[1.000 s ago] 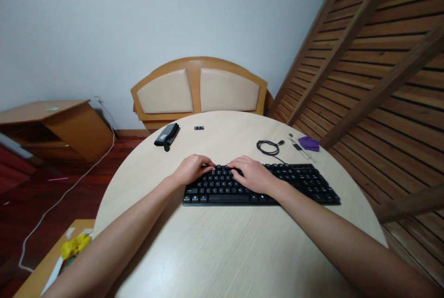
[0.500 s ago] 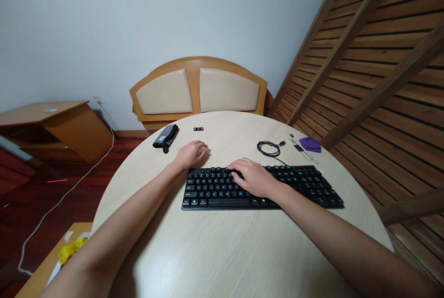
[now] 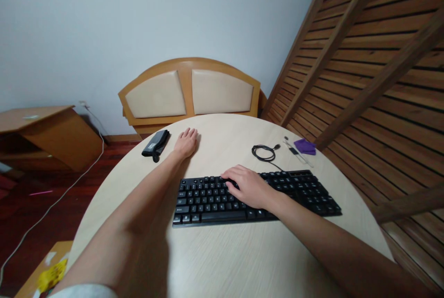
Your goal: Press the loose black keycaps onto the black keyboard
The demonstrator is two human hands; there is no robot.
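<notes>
A black keyboard (image 3: 215, 217) lies on the round table, with pale legends on its keys. My right hand (image 3: 250, 187) rests over the middle of its upper rows, fingers bent forward and thumb apart, covering some keys. Beyond the keyboard's upper left corner, my left hand (image 3: 186, 142) is palm down at the tabletop with its fingers reaching forward, slightly apart. The few small black keycaps seen earlier in that spot are hidden by this hand. Just left of it lies a folded dark grey pouch (image 3: 155, 144) with a black strap.
A coiled black cable (image 3: 263, 153) lies behind the keyboard. To its right are a thin tool with a black grip (image 3: 293, 151) and a folded purple cloth (image 3: 305, 146). A padded headboard (image 3: 222, 91) stands beyond the table (image 3: 225, 261); wooden slats (image 3: 374, 71) lean at the right.
My left hand has moved forward and left from the keyboard's upper left edge, over the small keycaps. My right hand stays on the keyboard. The view has shifted slightly.
</notes>
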